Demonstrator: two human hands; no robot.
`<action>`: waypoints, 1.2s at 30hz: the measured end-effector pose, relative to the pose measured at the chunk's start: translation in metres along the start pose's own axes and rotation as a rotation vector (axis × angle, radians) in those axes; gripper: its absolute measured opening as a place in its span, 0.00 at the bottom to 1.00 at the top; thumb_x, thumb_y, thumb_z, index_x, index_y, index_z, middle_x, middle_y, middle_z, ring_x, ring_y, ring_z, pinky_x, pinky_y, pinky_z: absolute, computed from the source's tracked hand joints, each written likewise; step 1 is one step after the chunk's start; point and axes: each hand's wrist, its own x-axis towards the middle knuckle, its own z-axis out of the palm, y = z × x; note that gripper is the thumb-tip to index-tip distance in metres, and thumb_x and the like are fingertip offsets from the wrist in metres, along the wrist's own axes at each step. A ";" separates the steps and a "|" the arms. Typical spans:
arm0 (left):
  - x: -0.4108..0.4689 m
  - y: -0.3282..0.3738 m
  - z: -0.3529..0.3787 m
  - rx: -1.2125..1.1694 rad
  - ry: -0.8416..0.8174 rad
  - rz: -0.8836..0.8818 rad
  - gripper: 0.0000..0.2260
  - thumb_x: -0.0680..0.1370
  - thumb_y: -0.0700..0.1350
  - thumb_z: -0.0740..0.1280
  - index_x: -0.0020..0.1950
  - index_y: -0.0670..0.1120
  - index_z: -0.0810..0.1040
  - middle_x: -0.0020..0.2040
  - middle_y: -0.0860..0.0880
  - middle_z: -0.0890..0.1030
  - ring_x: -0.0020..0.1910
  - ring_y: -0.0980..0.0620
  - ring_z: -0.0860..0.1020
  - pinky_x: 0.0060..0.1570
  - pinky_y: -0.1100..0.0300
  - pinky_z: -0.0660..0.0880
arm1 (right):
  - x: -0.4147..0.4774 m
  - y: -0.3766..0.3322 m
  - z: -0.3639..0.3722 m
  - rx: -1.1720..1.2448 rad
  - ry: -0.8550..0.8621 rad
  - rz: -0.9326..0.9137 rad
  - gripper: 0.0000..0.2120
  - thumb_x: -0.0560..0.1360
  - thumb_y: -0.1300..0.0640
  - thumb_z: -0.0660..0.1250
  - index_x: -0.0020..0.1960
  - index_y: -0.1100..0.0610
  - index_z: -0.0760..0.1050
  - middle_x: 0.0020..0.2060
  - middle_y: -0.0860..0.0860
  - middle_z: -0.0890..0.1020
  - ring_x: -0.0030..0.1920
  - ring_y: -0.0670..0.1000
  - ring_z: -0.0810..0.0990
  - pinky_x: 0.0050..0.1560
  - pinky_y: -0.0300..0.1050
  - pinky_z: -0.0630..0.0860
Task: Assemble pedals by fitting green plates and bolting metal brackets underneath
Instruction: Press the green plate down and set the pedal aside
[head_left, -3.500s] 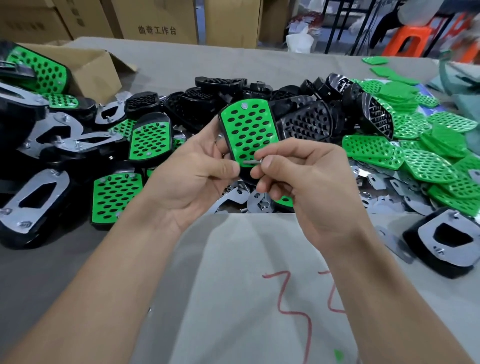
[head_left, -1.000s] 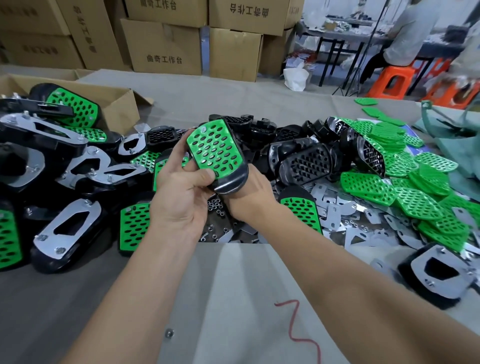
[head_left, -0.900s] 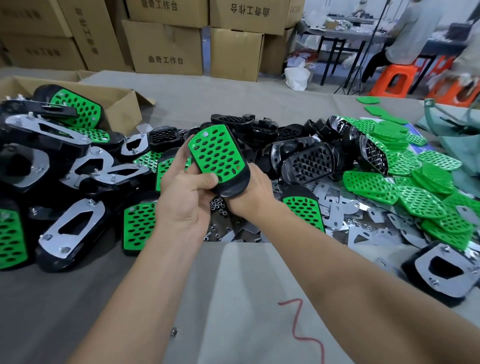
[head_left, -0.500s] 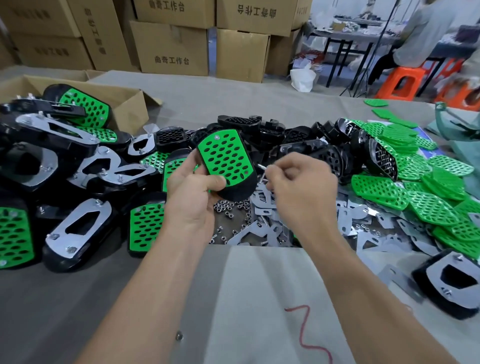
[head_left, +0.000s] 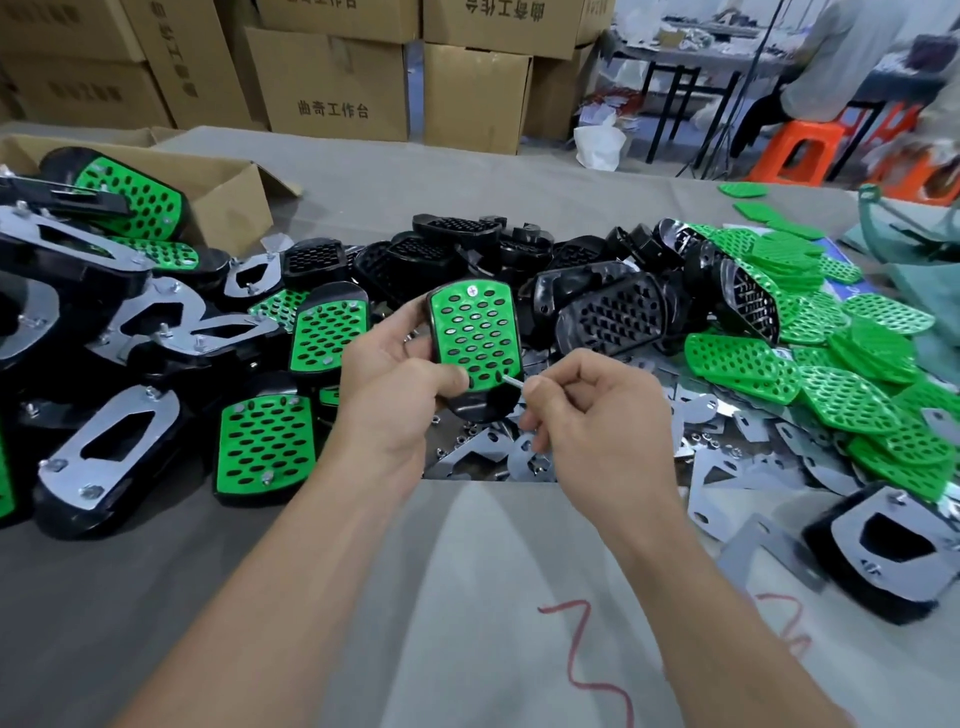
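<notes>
Pedal, black with green plate fitted: held upright above table in left hand. Bolt: pinched by right hand, tip at plate's lower edge.

Loose plates lie right of the pedal pile.

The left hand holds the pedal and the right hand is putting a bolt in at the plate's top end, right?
Not the top. The head view shows the right hand pinching the bolt at the lower end of the plate, while the left hand holds the pedal.
</notes>
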 end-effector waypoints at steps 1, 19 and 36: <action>0.000 -0.001 0.000 0.008 -0.006 0.005 0.30 0.69 0.18 0.60 0.61 0.45 0.81 0.48 0.43 0.88 0.45 0.43 0.87 0.39 0.54 0.83 | 0.000 0.000 0.002 -0.027 0.023 -0.004 0.12 0.77 0.60 0.70 0.36 0.54 0.78 0.27 0.49 0.83 0.25 0.50 0.79 0.27 0.41 0.74; -0.003 -0.005 -0.003 0.016 -0.201 0.037 0.32 0.68 0.18 0.59 0.62 0.44 0.81 0.49 0.41 0.87 0.48 0.39 0.86 0.47 0.48 0.84 | 0.000 -0.004 -0.009 -0.231 0.070 -0.036 0.11 0.71 0.54 0.77 0.36 0.52 0.76 0.25 0.44 0.78 0.25 0.43 0.73 0.29 0.34 0.66; -0.013 0.003 0.005 0.433 -0.134 0.509 0.29 0.69 0.25 0.67 0.55 0.57 0.84 0.47 0.58 0.86 0.47 0.55 0.83 0.48 0.58 0.78 | 0.000 -0.008 -0.017 -0.111 0.058 -0.194 0.11 0.70 0.58 0.75 0.50 0.48 0.82 0.38 0.40 0.86 0.38 0.41 0.85 0.44 0.47 0.84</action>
